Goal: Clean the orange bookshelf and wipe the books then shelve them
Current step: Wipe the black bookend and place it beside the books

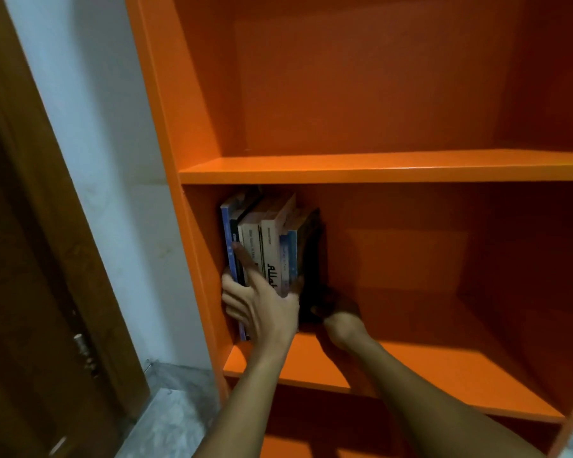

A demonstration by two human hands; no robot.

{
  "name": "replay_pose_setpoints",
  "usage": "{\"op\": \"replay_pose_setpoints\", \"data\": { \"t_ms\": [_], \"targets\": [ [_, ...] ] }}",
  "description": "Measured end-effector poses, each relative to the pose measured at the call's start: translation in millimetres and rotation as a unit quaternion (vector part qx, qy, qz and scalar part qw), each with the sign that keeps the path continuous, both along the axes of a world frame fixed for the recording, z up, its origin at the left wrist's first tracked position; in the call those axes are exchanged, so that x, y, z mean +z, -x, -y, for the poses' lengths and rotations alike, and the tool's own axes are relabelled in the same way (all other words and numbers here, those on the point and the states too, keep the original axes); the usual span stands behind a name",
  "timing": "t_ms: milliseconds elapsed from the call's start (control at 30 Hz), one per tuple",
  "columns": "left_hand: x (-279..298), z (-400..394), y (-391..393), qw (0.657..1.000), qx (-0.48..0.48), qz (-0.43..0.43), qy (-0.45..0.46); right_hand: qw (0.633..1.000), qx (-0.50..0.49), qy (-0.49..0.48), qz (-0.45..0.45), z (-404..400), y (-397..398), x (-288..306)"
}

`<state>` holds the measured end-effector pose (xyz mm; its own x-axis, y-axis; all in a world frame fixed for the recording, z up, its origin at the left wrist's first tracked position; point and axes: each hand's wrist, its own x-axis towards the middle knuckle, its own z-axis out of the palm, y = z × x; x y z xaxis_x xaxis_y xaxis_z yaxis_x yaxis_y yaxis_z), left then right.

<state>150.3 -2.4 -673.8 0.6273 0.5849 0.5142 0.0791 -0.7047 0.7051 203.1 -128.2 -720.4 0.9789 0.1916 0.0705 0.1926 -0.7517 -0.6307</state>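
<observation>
The books [268,249] stand upright in a short row at the far left of the bookshelf's [377,166] middle compartment, the leftmost blue one against the side wall and the tops leaning a little to the right. The left hand [262,309] lies over the lower spines with its fingers spread: the forefinger stretches up across the dark and pale spines, the thumb hooks round the right end of the row, and the other fingers curl at the left edge near the wall. The right hand [338,317] sits just right of the row, low on the shelf board, apparently against the dark end book; shadow hides its fingers, so their state cannot be told. The compartment above holds nothing. Left of the bookshelf are a white wall [90,127] and a brown door [24,259].
</observation>
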Motion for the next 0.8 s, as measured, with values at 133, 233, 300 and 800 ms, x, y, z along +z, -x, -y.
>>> {"op": "replay_pose_setpoints", "data": {
  "t_ms": [133,233,300,800],
  "targets": [
    [-16.1,-4.7,5.4,0.979,-0.05,0.023,-0.194,0.999,-0.006,0.045,0.013,-8.0,3.0,9.2],
    [-22.3,-16.7,2.2,0.967,-0.089,-0.004,-0.24,0.996,-0.028,0.087,-0.008,-12.7,7.4,12.7],
    [-22.9,-23.3,1.5,0.965,-0.101,-0.008,-0.243,0.988,-0.004,0.153,-0.022,-17.0,7.8,13.2],
    [-0.8,-35.0,16.1,0.955,-0.168,-0.06,-0.237,0.982,0.004,0.168,-0.087,-29.4,21.7,41.0]
  ]
}}
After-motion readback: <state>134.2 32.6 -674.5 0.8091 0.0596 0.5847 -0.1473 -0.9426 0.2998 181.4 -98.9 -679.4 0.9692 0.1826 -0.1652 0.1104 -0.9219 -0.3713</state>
